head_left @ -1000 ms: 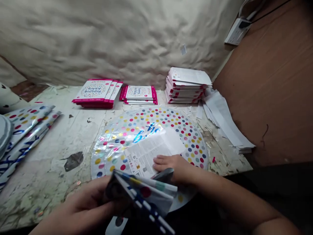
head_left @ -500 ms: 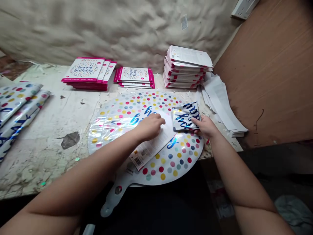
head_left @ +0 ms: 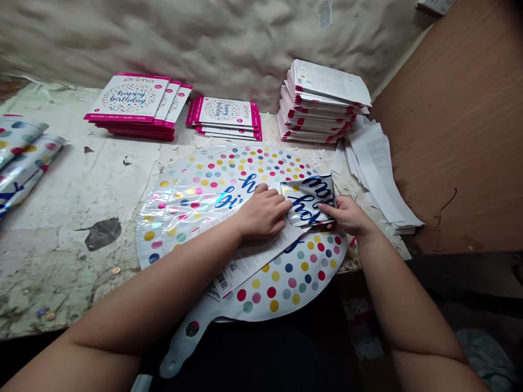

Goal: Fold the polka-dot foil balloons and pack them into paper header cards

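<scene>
A folded foil balloon (head_left: 308, 196), silver with blue lettering, is pinched in my right hand (head_left: 349, 215), thumb on top. My left hand (head_left: 265, 212) has its fingers curled and closed over the upper end of a white paper envelope (head_left: 249, 258) with a barcode. Its fingertips meet the left edge of the folded balloon; how they grip the envelope's end is hidden. Beneath both lies a flat, round foil balloon (head_left: 281, 272) with coloured dots, its tail pointing down left past the table edge. Layered edges at its left suggest several stacked together.
Pink-edged printed envelopes stand in a left stack (head_left: 131, 100) and a middle stack (head_left: 224, 114). A taller envelope pile (head_left: 327, 103) is at back right, beside loose white paper strips (head_left: 376, 169). Foil balloons (head_left: 28, 163) lie far left. A brown board (head_left: 449, 136) borders the right.
My left hand has come down and right onto the envelope's end, against the folded balloon. The folded balloon in my right hand now sits closer to the envelope. The view has shifted slightly.
</scene>
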A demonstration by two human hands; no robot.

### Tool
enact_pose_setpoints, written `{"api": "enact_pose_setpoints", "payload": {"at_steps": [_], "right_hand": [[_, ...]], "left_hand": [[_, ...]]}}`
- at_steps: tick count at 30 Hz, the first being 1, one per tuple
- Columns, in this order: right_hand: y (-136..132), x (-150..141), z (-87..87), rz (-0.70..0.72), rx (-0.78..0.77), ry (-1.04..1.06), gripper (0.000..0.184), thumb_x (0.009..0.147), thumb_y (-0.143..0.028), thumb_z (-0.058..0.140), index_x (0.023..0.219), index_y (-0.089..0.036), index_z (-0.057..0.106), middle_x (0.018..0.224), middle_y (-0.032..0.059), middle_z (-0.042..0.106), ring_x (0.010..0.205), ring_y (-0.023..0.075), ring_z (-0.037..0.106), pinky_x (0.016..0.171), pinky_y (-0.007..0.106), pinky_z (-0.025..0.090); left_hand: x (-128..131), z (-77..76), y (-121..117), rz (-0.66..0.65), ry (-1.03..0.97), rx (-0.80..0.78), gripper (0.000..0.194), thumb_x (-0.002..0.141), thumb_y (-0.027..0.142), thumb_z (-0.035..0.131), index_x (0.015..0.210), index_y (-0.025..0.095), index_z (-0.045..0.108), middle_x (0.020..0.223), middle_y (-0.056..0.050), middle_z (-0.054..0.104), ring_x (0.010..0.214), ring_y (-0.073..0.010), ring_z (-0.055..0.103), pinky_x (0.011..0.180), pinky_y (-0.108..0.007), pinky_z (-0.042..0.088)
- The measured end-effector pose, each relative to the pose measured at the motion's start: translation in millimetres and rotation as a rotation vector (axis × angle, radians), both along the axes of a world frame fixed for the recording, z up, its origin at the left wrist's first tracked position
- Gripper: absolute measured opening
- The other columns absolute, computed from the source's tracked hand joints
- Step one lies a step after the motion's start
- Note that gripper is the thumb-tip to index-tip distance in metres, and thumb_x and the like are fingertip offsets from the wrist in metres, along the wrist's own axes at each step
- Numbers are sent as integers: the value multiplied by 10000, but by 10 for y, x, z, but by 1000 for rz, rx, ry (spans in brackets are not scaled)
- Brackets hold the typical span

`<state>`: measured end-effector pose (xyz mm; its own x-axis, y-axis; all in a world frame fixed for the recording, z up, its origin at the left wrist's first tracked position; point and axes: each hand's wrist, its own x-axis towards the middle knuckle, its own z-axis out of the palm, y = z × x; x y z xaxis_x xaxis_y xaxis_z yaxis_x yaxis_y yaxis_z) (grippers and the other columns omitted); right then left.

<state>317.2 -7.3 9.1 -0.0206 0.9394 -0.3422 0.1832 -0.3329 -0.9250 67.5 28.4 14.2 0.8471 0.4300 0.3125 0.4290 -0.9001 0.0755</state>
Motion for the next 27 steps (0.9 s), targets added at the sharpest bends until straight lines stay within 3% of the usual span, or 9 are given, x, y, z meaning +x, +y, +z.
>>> {"api": "enact_pose_setpoints", "payload": {"at_steps": [4,6,11,15,17,20,23,25,27], "right_hand": [[78,51,148,264,-96,48,279,648,-396,740,739,-154,636,577,-3,618,438,103,521,354,204,416],[99,7,189,307,-86,42,295,670,-405,724,793,-148,648,632,6,634,517,121,557,445,227,464],[25,-306,192,69,286,-98,247,772,-437,606,858,-208,642,820,13,647,776,170,597,730,303,496],[-64,-570,121,47,438,-171,170,730,-377,648,738,-207,652,984,48,638,1003,207,560,958,346,393],[-110,-623,95,-19,436,-136,195,741,-395,630,784,-205,635,1044,63,622,998,203,571,936,357,418],[-220,-668,118,-64,308,71,349,737,-437,629,1023,-244,574,1056,56,623,852,186,626,741,350,518],[-333,-776,241,-32,193,297,350,679,-421,703,959,-236,604,874,37,668,753,199,640,660,353,538],[-361,-865,372,-120,312,316,255,704,-413,692,870,-234,621,826,37,673,779,210,641,707,373,539],[-339,-939,506,-218,486,315,207,744,-398,663,894,-264,612,886,30,673,845,213,636,764,389,530]], "left_hand": [[14,56,-78,-81,12,77,201,824,301,392,786,179,547,817,-73,564,805,-229,478,795,-412,308],[16,75,-101,-96,16,79,193,820,302,400,767,182,542,813,-72,559,804,-229,474,792,-412,307],[13,80,-103,-47,5,71,170,815,290,410,794,182,539,845,-75,564,828,-237,465,811,-422,305],[6,92,-99,-36,10,84,175,816,297,414,805,173,538,840,-82,558,829,-241,464,810,-422,314],[-10,130,-97,-13,9,96,169,814,291,417,812,172,536,843,-82,556,827,-242,466,812,-428,320],[-58,246,-102,46,-22,124,171,827,286,411,824,169,535,849,-83,558,841,-248,476,827,-446,333],[-148,426,-149,132,-150,206,145,845,274,423,885,191,536,926,-84,569,949,-269,484,887,-463,330],[-236,562,-209,291,-366,283,214,843,278,464,1050,238,499,1124,-84,535,1123,-300,424,975,-507,266],[-332,677,-275,473,-609,265,432,841,288,486,1252,284,354,1321,-84,412,1266,-322,302,1034,-542,188]]}}
